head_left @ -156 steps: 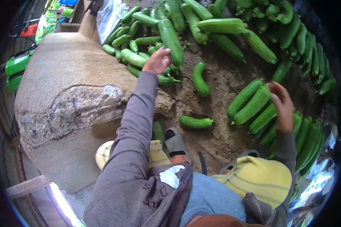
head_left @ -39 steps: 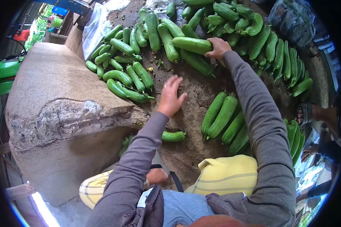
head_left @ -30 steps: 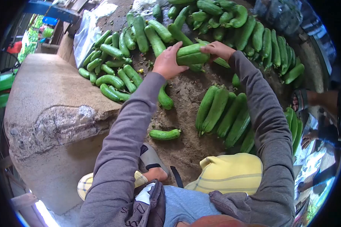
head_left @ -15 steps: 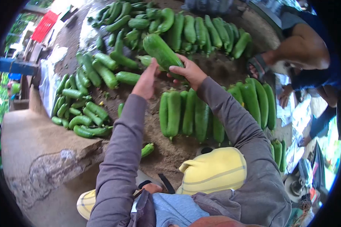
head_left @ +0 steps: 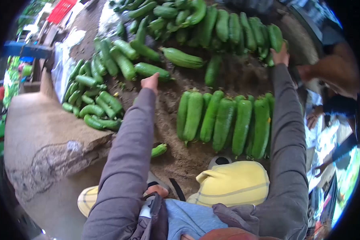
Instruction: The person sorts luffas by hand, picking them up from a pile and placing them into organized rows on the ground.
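My right hand (head_left: pixel 281 55) is stretched to the right end of the far row, its fingers wrapped round the lower end of a large green cucumber (head_left: pixel 275 37). That cucumber leans beside the others in the row. My left hand (head_left: pixel 149 83) reaches forward on the left, a finger extended right at the lower edge of another cucumber (head_left: pixel 151 70) lying on the soil; nothing shows in its grip. Between the hands, a paler cucumber (head_left: pixel 183 58) lies sideways and a darker one (head_left: pixel 213 71) points toward me.
A near row of cucumbers (head_left: pixel 226 124) stands below my hands. Smaller ones are heaped (head_left: pixel 94 106) at left beside a concrete ledge (head_left: pixel 48 120). A yellow cloth-covered knee (head_left: pixel 232 182) is close to me. Another person's arm (head_left: pixel 332 70) is at right.
My hands have moved apart: the right went far right with the cucumber that was held in front of me, while the left shifted slightly left and forward. The view has turned somewhat.
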Demonstrator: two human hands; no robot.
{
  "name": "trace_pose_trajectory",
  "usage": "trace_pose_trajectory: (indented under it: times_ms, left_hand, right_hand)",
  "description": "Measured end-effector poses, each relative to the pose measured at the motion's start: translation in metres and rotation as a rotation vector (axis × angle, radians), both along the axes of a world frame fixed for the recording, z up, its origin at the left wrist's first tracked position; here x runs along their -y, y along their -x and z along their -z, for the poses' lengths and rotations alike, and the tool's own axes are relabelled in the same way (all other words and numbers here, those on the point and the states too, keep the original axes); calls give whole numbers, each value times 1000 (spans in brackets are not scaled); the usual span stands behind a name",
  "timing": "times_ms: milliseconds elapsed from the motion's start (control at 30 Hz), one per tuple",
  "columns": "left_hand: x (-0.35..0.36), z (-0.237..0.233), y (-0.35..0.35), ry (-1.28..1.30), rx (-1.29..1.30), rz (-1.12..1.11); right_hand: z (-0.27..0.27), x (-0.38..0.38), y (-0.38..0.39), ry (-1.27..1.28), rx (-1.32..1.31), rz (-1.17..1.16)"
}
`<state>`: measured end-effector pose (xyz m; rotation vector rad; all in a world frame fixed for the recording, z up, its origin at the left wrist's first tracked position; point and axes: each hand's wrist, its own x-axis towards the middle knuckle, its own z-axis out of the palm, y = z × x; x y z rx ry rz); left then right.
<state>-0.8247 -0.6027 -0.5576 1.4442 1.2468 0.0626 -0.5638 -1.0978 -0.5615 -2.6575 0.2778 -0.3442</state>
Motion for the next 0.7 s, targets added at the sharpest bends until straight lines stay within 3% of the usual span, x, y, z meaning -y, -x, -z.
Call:
trace_pose_trajectory:
  times_ms: [33,67,100,167,233,300,333,400,500,533,633,700]
  left_hand:
    - [-29,53,-4,-103,-63,-38]
    - [-30,57,-3,-188,-96,-62]
    - [-29,71,-2,-272,-92,-118]
    - [-26,61,-5,-264,-160,-66]
    - [0,5,-9,-118,-179,-59]
    - [1,-8,-11,6,-165,-21]
    - [-8,3,-15,57,-145,11]
    - [-13,6,-13,114,-110,16]
    - [-9,-6,-4,191,-10,-35]
    - [-8,-9,5,259,54,-32]
    - [-9,-12,34,440,198,-16]
    - [-8,-17,52,516,273,-23]
  right_hand:
    - [3,-3,1,131,4,24]
    - [5,-5,3,269,10,53]
    - [-4,-17,12,296,162,-58]
    - [-45,-61,39,343,469,-261]
    - [-80,-127,67,76,476,-648]
    - [-79,-188,100,-219,300,-999]
    - [-73,-215,112,-52,296,-1118]
    - [-39,-257,128,79,154,-1161]
    - [-13,-282,136,178,-151,-1039]
    - [1,-282,128,158,-122,-1050]
    - [18,-277,104,-346,-372,-1035]
    - [28,-272,92,-827,-715,-932]
